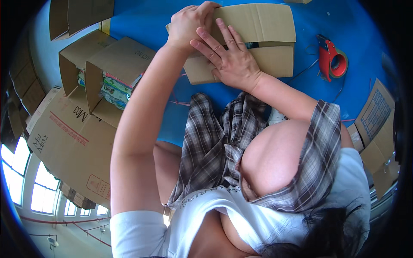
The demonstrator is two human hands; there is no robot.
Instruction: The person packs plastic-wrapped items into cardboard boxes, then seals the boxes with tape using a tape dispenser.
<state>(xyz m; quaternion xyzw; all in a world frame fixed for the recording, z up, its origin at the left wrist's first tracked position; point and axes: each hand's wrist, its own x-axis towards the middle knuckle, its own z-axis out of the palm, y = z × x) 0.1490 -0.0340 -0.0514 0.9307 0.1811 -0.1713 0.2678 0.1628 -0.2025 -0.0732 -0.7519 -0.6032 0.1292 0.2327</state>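
Note:
A brown cardboard box (264,23) lies in front of me on the blue surface, its two long top flaps folded inward. Between the flaps a narrow gap remains, with something dark inside that I cannot make out. My left hand (189,26) is closed over the box's far left corner, its fingers bent around the edge and partly hidden. Spread flat, my right hand (236,60) rests on the near flap (277,62), its fingertips reaching toward the left hand. A red tape dispenser (329,58) with a roll of tape lies to the right of the box.
Open cartons (124,60) stand at the left, one holding colourful plastic packs (115,90). Nearer lies a large printed carton (81,142). More opened cardboard (376,116) is at the right. A thin dark cord (304,71) and pink string (180,103) lie on the blue surface (146,19).

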